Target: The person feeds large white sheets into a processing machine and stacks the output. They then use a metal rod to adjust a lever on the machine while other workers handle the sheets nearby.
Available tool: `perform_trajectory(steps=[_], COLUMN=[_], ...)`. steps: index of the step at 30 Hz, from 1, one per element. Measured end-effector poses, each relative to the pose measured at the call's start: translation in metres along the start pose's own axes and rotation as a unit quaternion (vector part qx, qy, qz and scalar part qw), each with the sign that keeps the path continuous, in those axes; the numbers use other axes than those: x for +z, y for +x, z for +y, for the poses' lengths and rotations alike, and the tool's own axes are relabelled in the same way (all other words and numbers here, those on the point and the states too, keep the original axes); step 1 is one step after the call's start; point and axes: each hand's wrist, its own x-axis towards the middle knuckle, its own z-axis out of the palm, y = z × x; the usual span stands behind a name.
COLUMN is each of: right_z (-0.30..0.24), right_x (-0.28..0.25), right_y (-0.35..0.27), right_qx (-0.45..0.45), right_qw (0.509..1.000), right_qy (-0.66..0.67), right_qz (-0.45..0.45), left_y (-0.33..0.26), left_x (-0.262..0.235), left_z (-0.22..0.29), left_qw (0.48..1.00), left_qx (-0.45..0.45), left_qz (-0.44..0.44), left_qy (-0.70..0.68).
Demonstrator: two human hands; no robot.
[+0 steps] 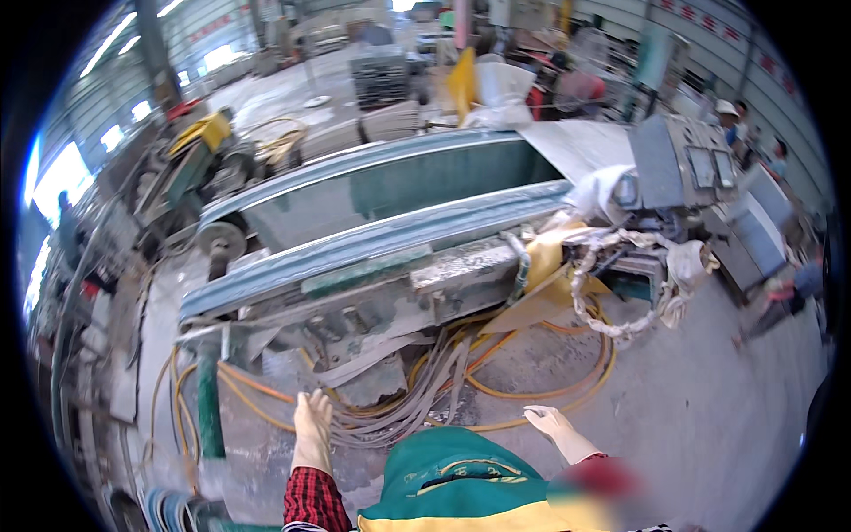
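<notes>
Head view, with limp grey strands (448, 377) bunched ahead of and between the two hands, and with smooth, round yellow and orange hoses (609, 359) curving around them in wide loops. Beyond the hands, two long blue-grey rails (374, 250) with rough, stained surfaces; to the left of the left hand, a green upright post (210, 408); ahead of the right hand, a thick cable wrapped in whitish material (576, 288). Under all this, a grey floor (709, 399) with dark stains near the strands. Far ahead, a crowded workshop hall with pale ribbed walls (736, 53). Left hand (312, 427) open, fingers pointing forward, just beside the orange hose; touching or not, cannot tell. Right hand (560, 432) also open, fingers nearly straight, near the bottom of the hose loop
</notes>
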Motion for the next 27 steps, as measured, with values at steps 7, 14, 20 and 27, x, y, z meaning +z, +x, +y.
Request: perform_trajectory(steps=[7,14,20,27], right_z=[0.121,-0.007,-0.025,-0.046], right_x=[0.093,0.101,0.125,0.122], right_y=[-0.072,-0.128,-0.106,-0.098], right_qx=[0.204,0.269,0.200,0.196], right_qw=[0.971,0.962,0.979,0.978], right_qy=[-0.103,0.036,0.010,0.053], right_qz=[0.066,0.035,0.039,0.056], left_y=[0.147,0.263,0.257,0.266], left_x=[0.091,0.100,0.143,0.125], left_z=[0.048,0.079,0.101,0.132], left_qw=[0.990,0.970,0.950,0.949], left_qx=[-0.052,-0.061,-0.113,-0.027], left_qz=[-0.015,-0.045,0.068,0.132], left_qy=[-0.130,-0.231,-0.283,-0.284])
